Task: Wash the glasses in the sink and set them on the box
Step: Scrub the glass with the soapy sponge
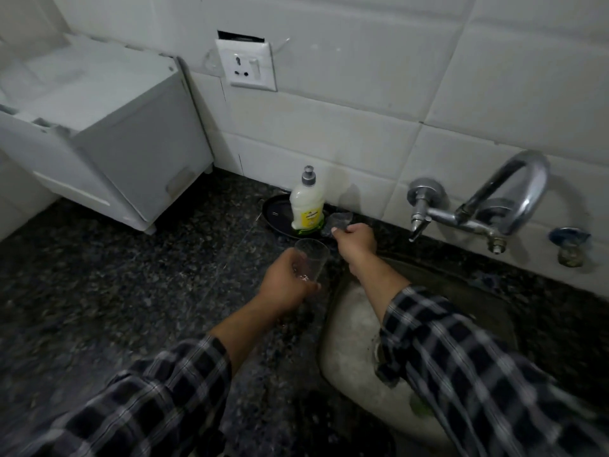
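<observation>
While my left grip [290, 278] holds a glass [311, 258], my right grip [356, 240] pinches a blurry clear thing [341, 221]. The bottle [307, 206] label's unreadable.

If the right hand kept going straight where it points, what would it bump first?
The right hand would probably meet the soap bottle on the black plate, or the tiled wall behind it; depth is unclear.

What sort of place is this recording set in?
Likely a home kitchen: a steel sink set in a dark stone counter, a wall tap above it, and a dish soap bottle by the tiled wall.
</observation>
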